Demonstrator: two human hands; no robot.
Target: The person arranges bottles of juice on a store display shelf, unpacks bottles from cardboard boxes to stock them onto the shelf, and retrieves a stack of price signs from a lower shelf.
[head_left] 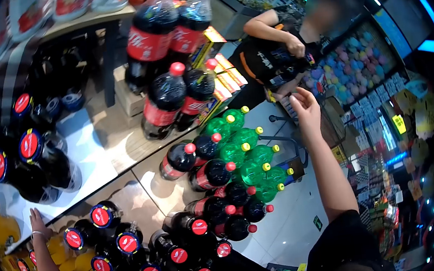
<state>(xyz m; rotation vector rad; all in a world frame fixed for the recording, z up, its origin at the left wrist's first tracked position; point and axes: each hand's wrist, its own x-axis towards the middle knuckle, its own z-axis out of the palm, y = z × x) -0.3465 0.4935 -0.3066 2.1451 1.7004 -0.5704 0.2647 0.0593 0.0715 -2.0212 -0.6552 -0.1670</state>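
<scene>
My left hand [39, 226] reaches to the front edge of a white-topped shelf [91, 145], fingers stretched out and holding nothing visible. Close to it stand dark bottles with red and blue caps [29, 145] on the shelf, and below are bottles of yellow-orange drink [75, 258]. My right hand [305, 107] is raised in the air, fingers loosely bent and apart from the thumb, with nothing seen in it. Left of it and lower are green soda bottles [249, 156] with yellow caps and cola bottles [212, 174] with red caps.
Large cola bottles [154, 40] stand on a wooden display beside yellow boxes [217, 95]. Many dark red-capped bottles [128, 243] crowd the space before me. A person in dark clothing [267, 59] stands ahead, near a bin of colourful balls [352, 67].
</scene>
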